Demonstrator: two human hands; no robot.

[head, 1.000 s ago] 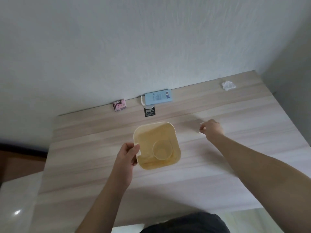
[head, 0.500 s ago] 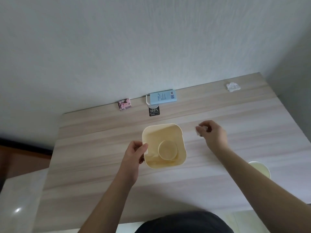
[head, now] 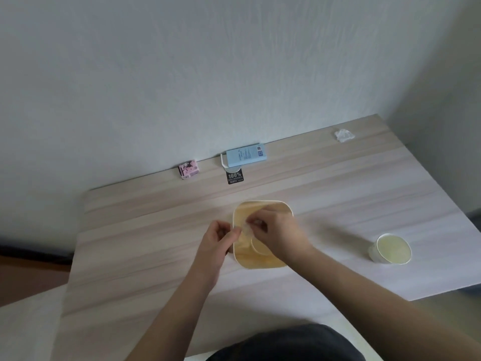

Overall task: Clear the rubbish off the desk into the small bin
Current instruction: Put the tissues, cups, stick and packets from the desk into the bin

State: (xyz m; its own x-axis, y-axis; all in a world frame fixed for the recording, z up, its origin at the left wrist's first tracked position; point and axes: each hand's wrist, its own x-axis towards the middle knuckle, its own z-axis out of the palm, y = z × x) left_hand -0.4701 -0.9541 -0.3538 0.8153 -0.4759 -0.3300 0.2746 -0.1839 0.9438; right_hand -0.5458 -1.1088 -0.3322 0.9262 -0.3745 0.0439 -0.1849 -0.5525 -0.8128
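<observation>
A small cream-yellow square bin [head: 260,261] stands in the middle of the wooden desk [head: 145,246], with a round pale cup partly visible inside it. My left hand [head: 216,241] grips the bin's left rim. My right hand [head: 276,233] hovers over the bin's opening, fingers pinched on a small pale scrap [head: 246,226] that is blurred. On the desk lie a crumpled white tissue [head: 344,135] at the far right, a paper cup [head: 391,248] at the right, a black tag [head: 235,177], a pink packet [head: 188,169] and a light blue box [head: 246,154].
The desk's back edge meets a white wall, with another wall at the right corner. The desk's left edge drops to a dark floor. My dark clothing shows at the bottom of the view.
My right hand has come left from the desk surface, carrying the small scrap over the bin's opening. My left hand stays on the bin's rim. The paper cup has come into view.
</observation>
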